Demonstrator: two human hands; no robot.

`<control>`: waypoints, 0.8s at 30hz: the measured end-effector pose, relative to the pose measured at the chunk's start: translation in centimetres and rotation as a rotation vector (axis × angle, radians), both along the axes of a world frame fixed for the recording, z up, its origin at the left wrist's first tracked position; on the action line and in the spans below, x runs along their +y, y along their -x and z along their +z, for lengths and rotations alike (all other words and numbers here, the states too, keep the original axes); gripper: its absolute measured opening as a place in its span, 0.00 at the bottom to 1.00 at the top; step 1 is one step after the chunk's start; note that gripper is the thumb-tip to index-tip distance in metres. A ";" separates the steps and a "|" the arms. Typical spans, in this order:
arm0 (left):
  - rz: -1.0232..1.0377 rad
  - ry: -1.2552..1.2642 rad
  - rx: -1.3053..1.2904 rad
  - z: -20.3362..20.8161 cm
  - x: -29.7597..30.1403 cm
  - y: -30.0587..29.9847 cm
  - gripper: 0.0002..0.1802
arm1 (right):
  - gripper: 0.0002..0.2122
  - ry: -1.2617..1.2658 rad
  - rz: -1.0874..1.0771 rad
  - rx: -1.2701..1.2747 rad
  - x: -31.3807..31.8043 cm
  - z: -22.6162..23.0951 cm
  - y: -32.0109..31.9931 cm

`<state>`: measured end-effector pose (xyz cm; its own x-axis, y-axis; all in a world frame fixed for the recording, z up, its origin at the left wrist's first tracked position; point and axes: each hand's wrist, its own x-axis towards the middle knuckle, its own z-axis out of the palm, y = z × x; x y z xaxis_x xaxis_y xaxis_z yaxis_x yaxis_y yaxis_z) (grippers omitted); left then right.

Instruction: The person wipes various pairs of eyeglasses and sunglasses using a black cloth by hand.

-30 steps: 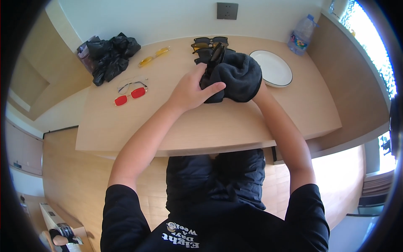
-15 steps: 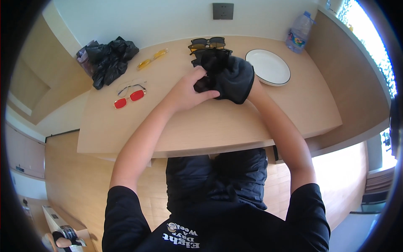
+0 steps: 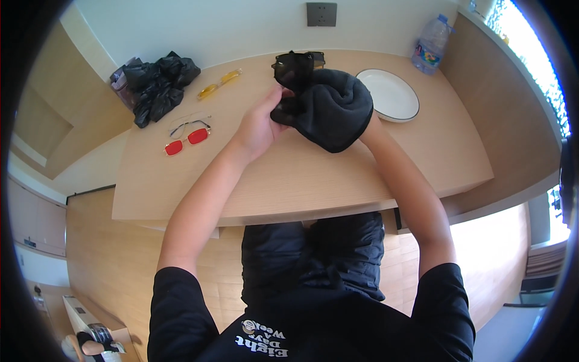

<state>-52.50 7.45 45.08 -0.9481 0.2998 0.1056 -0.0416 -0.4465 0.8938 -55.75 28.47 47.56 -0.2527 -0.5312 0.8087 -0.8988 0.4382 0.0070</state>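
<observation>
My left hand [image 3: 260, 125] is closed around one side of a pair of black sunglasses [image 3: 294, 72], held up above the table's middle. A dark grey cloth with a black edge [image 3: 339, 111] covers my right hand, whose fingers are hidden beneath it; only the wrist and forearm [image 3: 395, 158] show. The cloth lies against the sunglasses, between the two hands. Just behind them, more dark sunglasses [image 3: 318, 58] rest on the table, mostly blocked from sight.
Red-lensed glasses [image 3: 198, 136], thin clear-lensed glasses [image 3: 179, 128] and yellow-lensed glasses [image 3: 208, 91] lie at the left. A crumpled black plastic bag [image 3: 160, 87] sits behind. On the right are a white plate [image 3: 389, 93], a water bottle [image 3: 429, 48] and a wooden side panel [image 3: 506, 108].
The sunglasses have tilted and risen, their lenses now facing up more plainly. The cloth has shifted slightly right and its folds have turned. My left hand has moved a little left and away from me.
</observation>
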 end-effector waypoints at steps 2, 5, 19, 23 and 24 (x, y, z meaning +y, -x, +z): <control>0.091 -0.020 -0.009 -0.3 -0.2 0.3 0.23 | 0.13 -0.077 -0.017 0.063 0.0 -0.5 0.1; 0.219 -0.063 0.000 -0.6 -0.5 0.6 0.23 | 0.13 0.589 0.415 -1.173 -0.6 -0.8 -0.6; -0.002 0.200 0.238 -0.5 0.2 -0.3 0.35 | 0.14 0.269 0.234 -0.821 -0.5 -0.8 -1.5; -0.137 0.144 0.091 0.4 -0.4 -0.4 0.36 | 0.12 0.201 0.189 -0.579 1.0 -2.5 0.6; -0.160 0.059 0.058 0.8 -0.2 -0.7 0.35 | 0.12 0.201 0.191 -0.585 0.7 -2.1 0.4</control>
<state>-51.81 7.25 45.83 -0.8808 0.4534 0.1365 -0.0557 -0.3854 0.9211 -56.11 29.15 45.44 -0.5980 -0.4629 0.6543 -0.7913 0.2116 -0.5736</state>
